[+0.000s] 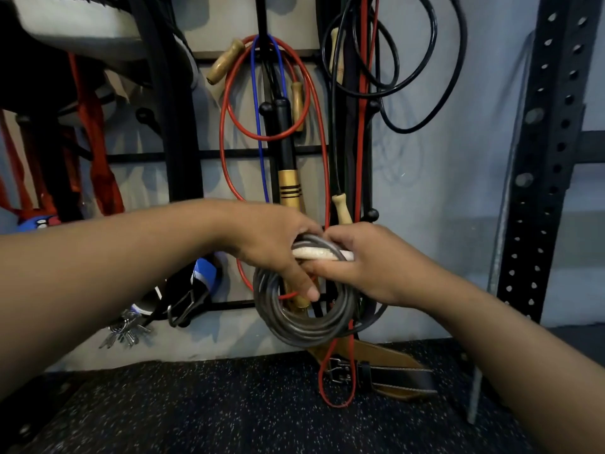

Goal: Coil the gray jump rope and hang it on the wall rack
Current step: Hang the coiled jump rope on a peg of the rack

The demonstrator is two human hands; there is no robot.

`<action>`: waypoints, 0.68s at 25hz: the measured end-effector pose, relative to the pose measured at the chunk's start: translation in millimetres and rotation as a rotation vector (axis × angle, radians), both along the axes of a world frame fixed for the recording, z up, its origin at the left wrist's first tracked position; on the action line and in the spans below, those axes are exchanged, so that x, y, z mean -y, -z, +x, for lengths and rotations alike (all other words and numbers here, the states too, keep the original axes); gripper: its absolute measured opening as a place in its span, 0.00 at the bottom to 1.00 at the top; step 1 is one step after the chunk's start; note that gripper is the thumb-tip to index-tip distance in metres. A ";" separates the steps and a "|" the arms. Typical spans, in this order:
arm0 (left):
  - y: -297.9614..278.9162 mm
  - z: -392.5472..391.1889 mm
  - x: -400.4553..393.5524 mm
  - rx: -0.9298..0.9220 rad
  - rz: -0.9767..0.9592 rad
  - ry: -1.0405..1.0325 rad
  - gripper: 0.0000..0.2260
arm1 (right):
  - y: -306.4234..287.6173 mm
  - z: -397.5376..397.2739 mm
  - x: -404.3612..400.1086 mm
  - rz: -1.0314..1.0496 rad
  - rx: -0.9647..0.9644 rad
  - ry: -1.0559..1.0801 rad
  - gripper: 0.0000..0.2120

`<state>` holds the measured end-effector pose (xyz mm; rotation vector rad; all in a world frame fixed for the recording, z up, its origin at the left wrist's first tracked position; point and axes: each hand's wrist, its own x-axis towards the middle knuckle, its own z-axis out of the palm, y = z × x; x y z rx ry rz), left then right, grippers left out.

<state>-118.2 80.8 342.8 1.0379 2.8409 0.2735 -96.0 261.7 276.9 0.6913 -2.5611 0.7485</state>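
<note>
dim, cool light; my forearms cast soft shadows, edges bow from the wide lens, top left corner blurs.

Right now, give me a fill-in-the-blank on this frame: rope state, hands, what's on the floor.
1. The gray jump rope is wound into a ____ hanging below the hands.
2. The left hand and right hand grip the rope's ____ handles at its top.
3. On the wall rack, a blue rope hangs inside the loops of a ____ rope.
4. A brown leather ____ lies on the floor by the wall.

Missing: coil; white; red; belt
</note>
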 end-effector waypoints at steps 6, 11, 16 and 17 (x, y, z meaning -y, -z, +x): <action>37.0 -3.1 32.3 0.333 0.487 -0.063 0.09 | 2.0 1.4 -7.2 -0.271 0.141 -0.068 0.16; 60.2 1.3 44.0 0.359 1.037 -0.154 0.08 | 5.3 2.1 -3.9 -0.493 0.122 -0.089 0.12; 92.2 4.6 33.1 0.238 1.160 -0.199 0.06 | 49.6 -7.5 20.3 -0.555 0.123 0.022 0.10; 91.1 3.1 33.9 0.203 1.134 -0.200 0.07 | 52.2 -10.5 20.8 -0.553 0.106 0.037 0.10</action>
